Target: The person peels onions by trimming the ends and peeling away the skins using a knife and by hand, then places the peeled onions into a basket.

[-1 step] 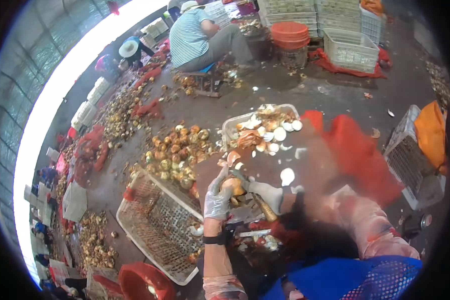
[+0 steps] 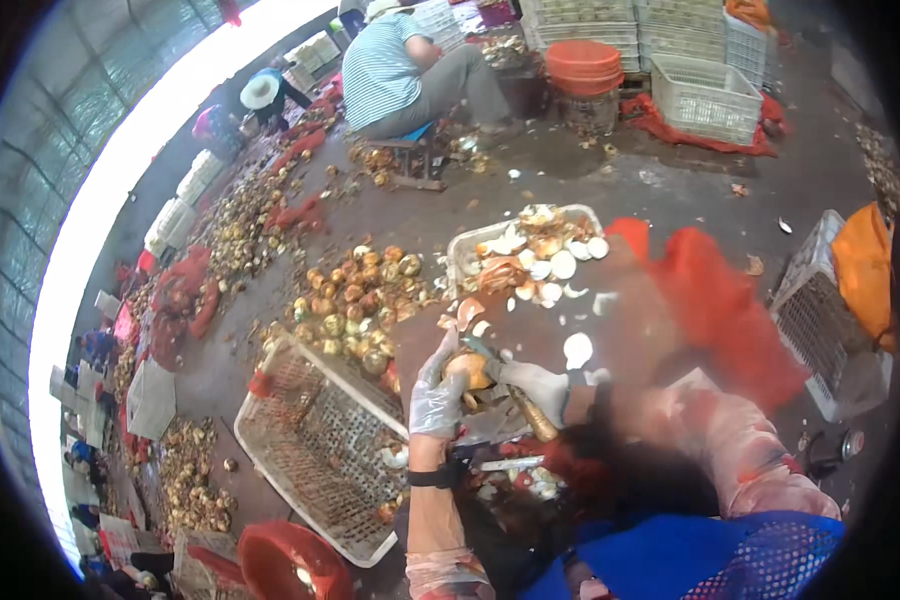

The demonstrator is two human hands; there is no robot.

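In the head view, the gloved left hand (image 2: 436,392) has its fingers curled around a brown onion (image 2: 476,371), held above the near left corner of the brown bench (image 2: 530,325). The gloved right hand (image 2: 538,386) wraps its fingers about a tan-handled tool (image 2: 535,415) at the onion's right. A peeled white bulb (image 2: 577,350) lies right of the hands; a white basket (image 2: 454,266) of pale bulbs stands at the bench's far edge.

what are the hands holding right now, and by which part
The left hand holds an onion by its left side. The right hand grips a tool by its handle; the working end is unclear.
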